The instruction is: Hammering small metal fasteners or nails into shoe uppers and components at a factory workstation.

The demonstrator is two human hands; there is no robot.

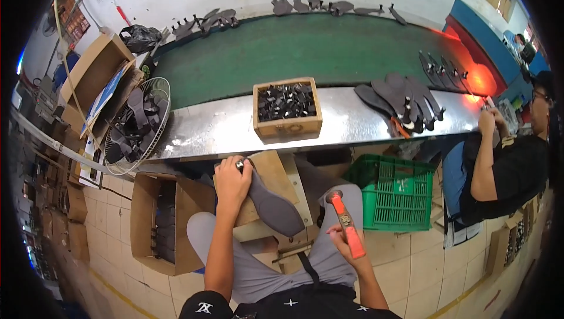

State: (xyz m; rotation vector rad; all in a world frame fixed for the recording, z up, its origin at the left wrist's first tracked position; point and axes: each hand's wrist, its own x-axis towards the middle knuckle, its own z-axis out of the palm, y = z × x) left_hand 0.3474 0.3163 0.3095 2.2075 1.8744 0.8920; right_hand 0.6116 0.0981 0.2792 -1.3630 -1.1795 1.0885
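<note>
My left hand (233, 178) is closed around the heel end of a dark grey shoe sole (273, 204). A small shiny dark piece (239, 165) shows at its fingers, and I cannot make out exactly what it is. The sole lies tilted over a tan board (271, 169) between my knees, its toe end pointing toward me. In my right hand (348, 247) is a hammer (345, 225) with a red handle, held upright over my right thigh, apart from the sole.
A wooden box (288, 128) of small black pieces stands on the metal ledge beside a green conveyor belt (235, 54). Heeled soles (399, 98) lie to its right. A wire basket (167, 107), a cardboard box (144, 225) and a green crate (396, 201) surround me. A co-worker (505, 166) sits at right.
</note>
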